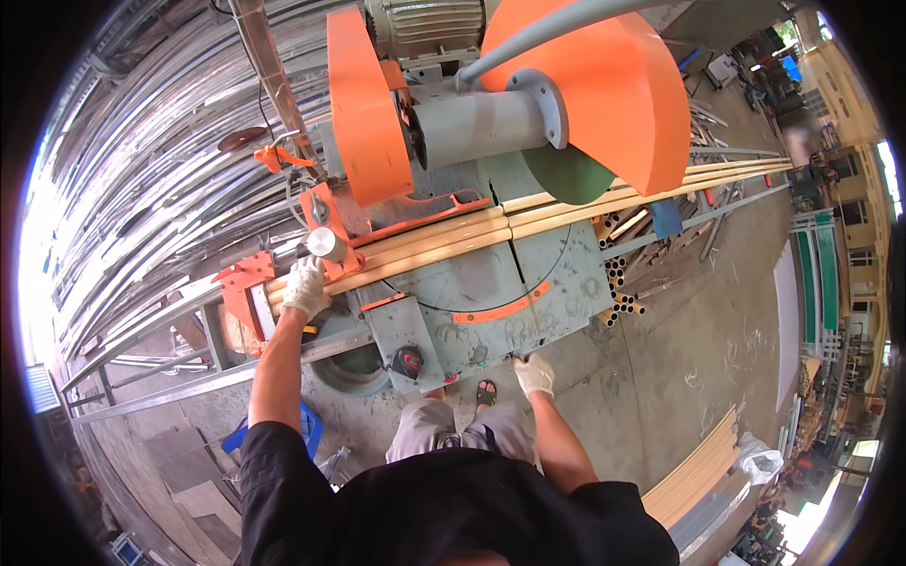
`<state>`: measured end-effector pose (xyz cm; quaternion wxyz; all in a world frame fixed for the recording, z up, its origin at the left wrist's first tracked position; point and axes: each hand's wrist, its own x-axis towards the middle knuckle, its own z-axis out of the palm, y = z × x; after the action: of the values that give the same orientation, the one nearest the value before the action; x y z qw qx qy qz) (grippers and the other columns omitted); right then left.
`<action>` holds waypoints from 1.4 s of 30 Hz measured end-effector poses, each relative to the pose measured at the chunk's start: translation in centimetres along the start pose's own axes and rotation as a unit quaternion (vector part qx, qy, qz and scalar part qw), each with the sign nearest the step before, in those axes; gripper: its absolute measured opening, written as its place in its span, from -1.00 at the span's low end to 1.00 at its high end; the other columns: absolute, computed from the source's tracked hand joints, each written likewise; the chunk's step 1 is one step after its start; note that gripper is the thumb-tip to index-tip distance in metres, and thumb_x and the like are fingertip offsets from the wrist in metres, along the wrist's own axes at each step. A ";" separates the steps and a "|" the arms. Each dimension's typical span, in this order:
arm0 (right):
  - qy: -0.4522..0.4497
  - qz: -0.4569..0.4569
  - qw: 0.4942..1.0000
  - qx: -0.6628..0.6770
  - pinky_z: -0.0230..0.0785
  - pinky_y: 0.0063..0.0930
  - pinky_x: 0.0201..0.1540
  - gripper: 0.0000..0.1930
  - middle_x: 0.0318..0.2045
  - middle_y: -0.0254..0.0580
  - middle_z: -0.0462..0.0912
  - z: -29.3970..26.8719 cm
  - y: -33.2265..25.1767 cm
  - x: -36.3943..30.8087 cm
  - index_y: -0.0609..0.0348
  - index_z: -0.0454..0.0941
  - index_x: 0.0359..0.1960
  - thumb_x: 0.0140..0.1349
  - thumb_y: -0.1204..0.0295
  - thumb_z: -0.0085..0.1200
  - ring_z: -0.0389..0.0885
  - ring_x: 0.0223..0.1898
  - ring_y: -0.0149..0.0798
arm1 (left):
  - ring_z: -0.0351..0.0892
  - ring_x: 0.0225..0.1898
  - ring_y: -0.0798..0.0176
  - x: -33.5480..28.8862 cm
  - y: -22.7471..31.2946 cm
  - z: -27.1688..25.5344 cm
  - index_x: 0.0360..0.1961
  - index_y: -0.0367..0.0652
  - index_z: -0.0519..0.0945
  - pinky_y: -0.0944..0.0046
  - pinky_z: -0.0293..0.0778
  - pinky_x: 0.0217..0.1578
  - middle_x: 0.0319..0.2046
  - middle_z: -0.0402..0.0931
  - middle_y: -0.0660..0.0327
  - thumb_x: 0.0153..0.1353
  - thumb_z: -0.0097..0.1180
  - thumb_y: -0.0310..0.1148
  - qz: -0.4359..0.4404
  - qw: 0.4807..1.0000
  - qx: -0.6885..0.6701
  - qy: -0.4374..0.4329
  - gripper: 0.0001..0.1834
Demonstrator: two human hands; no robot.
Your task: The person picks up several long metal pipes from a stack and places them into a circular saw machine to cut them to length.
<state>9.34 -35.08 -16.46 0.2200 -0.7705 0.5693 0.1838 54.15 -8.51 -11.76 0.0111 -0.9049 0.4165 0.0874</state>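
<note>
My left hand (307, 287), in a whitish work glove, is closed over the near ends of several long tan tubes (444, 243), beside an orange clamp (327, 219) with a round metal knob. The tubes lie across the grey table (453, 283) of a large cut-off saw. Above them sits the saw's round blade (569, 175), partly under an orange guard (604, 75). At the table's front edge my right hand (534, 374), gloved too, has its fingers curled against the rim. Whatever they hold there is too small to make out.
A tape measure (407, 361) rests on the table's front left corner. Cut tube pieces (618, 283) are stacked right of the table. Long metal stock (170, 170) fills the far left. More tan tubes (694, 462) lie at lower right. A blue stand (310, 429) is near my left arm.
</note>
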 end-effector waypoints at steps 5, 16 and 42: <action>-0.060 0.008 0.998 -0.036 0.49 -0.04 0.01 -0.55 -0.18 0.15 0.71 -1.0 6.7 -0.9 0.16 0.70 -0.21 0.13 0.02 0.11 0.68 -0.07 0.14 | 0.55 -0.05 -0.05 -0.5 1.9 -0.8 -0.08 -0.18 0.50 0.00 0.46 -0.05 -0.15 0.56 0.03 0.03 0.16 -0.40 0.014 0.998 -0.056 0.008 -0.63; -0.171 -0.150 0.965 -0.128 0.51 -0.08 0.03 -0.59 -0.14 0.14 0.71 0.7 14.2 1.9 0.14 0.72 -0.19 0.04 0.13 0.14 0.67 -0.04 0.13 | 0.64 -0.18 -0.14 -24.3 8.2 -10.8 -0.13 -0.15 0.59 -0.03 0.53 -0.15 -0.27 0.63 -0.02 -0.03 0.17 -0.44 -0.182 0.972 -0.135 0.069 -0.65; -0.300 -0.476 0.767 -0.308 0.49 -0.06 -0.07 -0.57 -0.26 0.25 0.69 -0.6 15.2 5.4 0.28 0.70 -0.27 0.07 0.11 0.13 0.68 -0.14 0.20 | 0.75 -0.30 0.09 -40.4 16.6 3.5 -0.21 -0.08 0.77 -0.08 0.67 -0.31 -0.36 0.73 0.13 -0.14 0.41 -0.26 -0.559 0.746 -0.108 -0.346 -0.62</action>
<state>-3.71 -43.57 -20.79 0.1898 -0.8749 -0.0527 0.4423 15.36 11.34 -7.57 0.1038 -0.8786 -0.2084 0.4170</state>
